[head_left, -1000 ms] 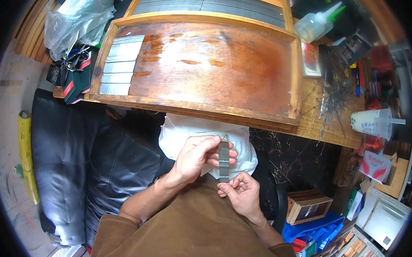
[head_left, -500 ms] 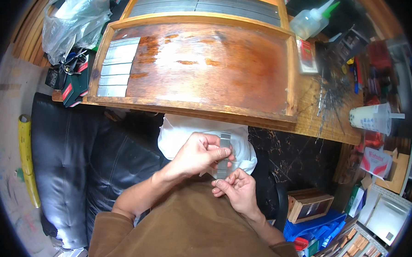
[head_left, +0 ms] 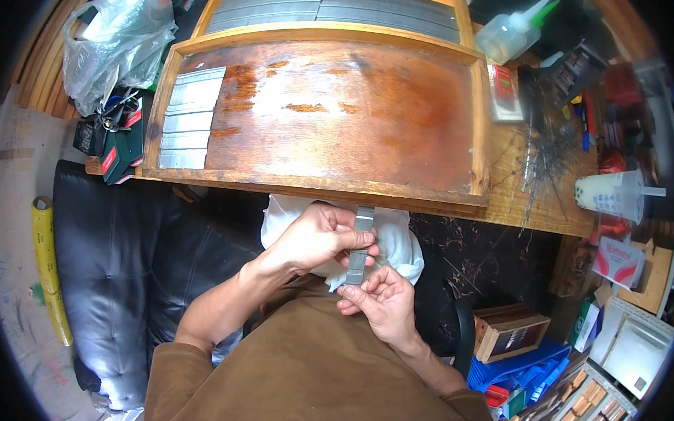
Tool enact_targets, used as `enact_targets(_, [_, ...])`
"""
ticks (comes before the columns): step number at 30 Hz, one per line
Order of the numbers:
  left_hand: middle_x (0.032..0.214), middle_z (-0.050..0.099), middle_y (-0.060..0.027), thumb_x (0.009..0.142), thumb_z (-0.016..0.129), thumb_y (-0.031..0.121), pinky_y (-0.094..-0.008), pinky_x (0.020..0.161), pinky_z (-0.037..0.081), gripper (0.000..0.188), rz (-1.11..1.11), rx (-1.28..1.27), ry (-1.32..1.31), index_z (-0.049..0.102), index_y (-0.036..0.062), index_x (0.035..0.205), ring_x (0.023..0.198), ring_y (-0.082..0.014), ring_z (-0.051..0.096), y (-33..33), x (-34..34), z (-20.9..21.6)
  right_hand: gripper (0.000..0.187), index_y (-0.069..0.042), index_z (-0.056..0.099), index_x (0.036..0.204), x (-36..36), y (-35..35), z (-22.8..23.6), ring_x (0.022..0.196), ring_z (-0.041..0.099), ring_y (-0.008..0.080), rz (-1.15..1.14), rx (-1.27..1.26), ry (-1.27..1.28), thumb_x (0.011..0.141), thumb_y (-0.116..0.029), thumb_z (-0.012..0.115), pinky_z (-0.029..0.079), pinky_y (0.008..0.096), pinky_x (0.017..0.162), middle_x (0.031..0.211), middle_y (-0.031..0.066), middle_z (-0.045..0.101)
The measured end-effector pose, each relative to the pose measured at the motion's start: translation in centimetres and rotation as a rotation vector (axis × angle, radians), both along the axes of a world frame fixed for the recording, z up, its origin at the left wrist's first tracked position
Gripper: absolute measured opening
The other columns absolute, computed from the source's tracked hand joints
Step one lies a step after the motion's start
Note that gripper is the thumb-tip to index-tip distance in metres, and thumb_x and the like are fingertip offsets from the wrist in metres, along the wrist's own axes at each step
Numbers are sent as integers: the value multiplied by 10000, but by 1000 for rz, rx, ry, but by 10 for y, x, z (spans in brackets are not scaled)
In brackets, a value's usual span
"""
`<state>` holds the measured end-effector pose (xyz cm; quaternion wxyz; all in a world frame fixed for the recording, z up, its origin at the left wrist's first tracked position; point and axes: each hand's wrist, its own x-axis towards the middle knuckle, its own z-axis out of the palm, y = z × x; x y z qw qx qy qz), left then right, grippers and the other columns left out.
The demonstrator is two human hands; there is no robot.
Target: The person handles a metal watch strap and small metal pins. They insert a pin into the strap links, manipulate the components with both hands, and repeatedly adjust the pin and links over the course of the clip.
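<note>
A narrow grey metal-looking strip (head_left: 357,264), crossed by fine lines, stands nearly lengthwise away from me above my lap. My left hand (head_left: 327,237) is closed around its upper half, thumb on top, and the far end sticks out past the fingers. At the near end, my right hand (head_left: 384,302) pinches the strip between thumb and fingertips. Behind the hands lies a white cloth (head_left: 395,249). Beyond it, a shallow wooden tray (head_left: 313,183) rests on the bench, with several similar silver-grey strips (head_left: 190,119) lined up along its left side.
Farther back is a second tray of dark grey strips (head_left: 268,9). The bench's right side holds squeeze bottles (head_left: 504,39), a pile of thin dark wires (head_left: 543,156) and a drink cup (head_left: 611,197). A black padded seat (head_left: 110,273) is at left.
Both hands have shifted slightly, and the strip's far end now reaches closer to the tray's front edge. The strip shows more of its lined face. Both hands stay on it.
</note>
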<state>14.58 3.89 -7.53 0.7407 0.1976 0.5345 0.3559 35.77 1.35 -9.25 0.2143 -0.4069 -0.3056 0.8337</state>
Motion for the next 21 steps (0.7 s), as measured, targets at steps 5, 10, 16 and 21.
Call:
enact_targets(5, [953, 795, -92, 966, 768, 218, -228, 624, 572, 245, 15, 21, -43, 750, 0, 1077, 816, -131, 762, -5, -4, 0, 268, -18, 478, 1113, 3, 24, -6, 846, 732, 163, -58, 137, 41, 985, -36, 713, 613, 289, 782, 1019, 121, 719])
enact_targets(10, [889, 782, -37, 994, 735, 217, -204, 593, 531, 184, 27, 25, -74, 762, 37, 971, 771, -71, 720, -15, 1, 10, 323, 57, 662, 1244, -12, 73, 2, 769, 655, 85, 71, 237, -55, 1043, -196, 672, 535, 229, 696, 956, 52, 703])
enact_targets(16, [905, 788, -59, 992, 729, 190, -207, 588, 527, 171, 41, 71, -69, 743, 19, 993, 787, -107, 743, -4, -7, 6, 151, 33, 751, 1040, -38, 81, -3, 582, 570, 49, -1, 71, 45, 995, -103, 705, 470, 198, 528, 751, 10, 674])
enact_targets(21, [934, 793, -85, 990, 731, 196, -211, 604, 561, 191, 53, 68, -88, 744, 8, 1022, 792, -132, 754, -5, -8, 1, 132, 39, 761, 1001, -47, 82, -5, 547, 570, 56, -34, 43, 31, 982, -82, 713, 467, 204, 479, 746, 33, 689])
